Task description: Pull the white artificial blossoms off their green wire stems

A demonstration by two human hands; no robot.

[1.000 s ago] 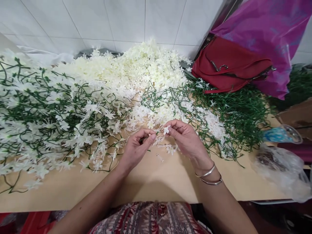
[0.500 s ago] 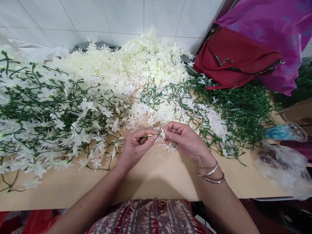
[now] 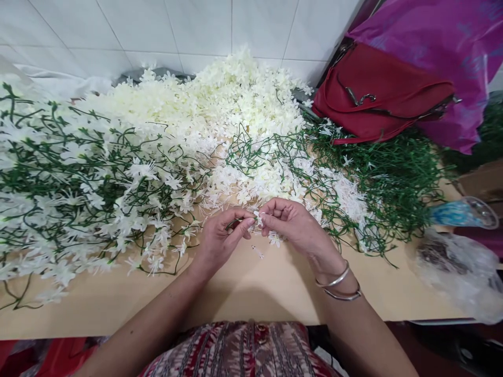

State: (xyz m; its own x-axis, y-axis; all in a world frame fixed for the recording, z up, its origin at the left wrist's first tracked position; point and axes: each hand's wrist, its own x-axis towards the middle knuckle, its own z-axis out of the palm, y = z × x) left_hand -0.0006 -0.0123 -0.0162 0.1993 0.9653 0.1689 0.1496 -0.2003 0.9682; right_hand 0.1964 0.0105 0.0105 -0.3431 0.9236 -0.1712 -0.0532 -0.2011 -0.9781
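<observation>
My left hand (image 3: 222, 238) pinches a thin green stem (image 3: 234, 223) between thumb and fingers over the tan table (image 3: 251, 285). My right hand (image 3: 294, 225) is closed in a pinch on a small white artificial flower (image 3: 258, 218) held against the stem's tip. The two hands meet at the table's middle, fingertips almost touching. One loose white flower (image 3: 258, 253) lies on the table just below them. A heap of loose cream flowers (image 3: 220, 110) rises behind the hands.
Green stems with white flowers (image 3: 74, 188) cover the left half. Bare green stems (image 3: 385, 178) lie at right, under a red handbag (image 3: 377, 94) and purple plastic bag (image 3: 432, 47). A clear plastic bag (image 3: 456, 267) sits at the right edge. A tiled wall (image 3: 157, 26) stands behind.
My right hand has brought the white flower leftward up to the stem tip in my left hand. The camera view has tipped slightly.
</observation>
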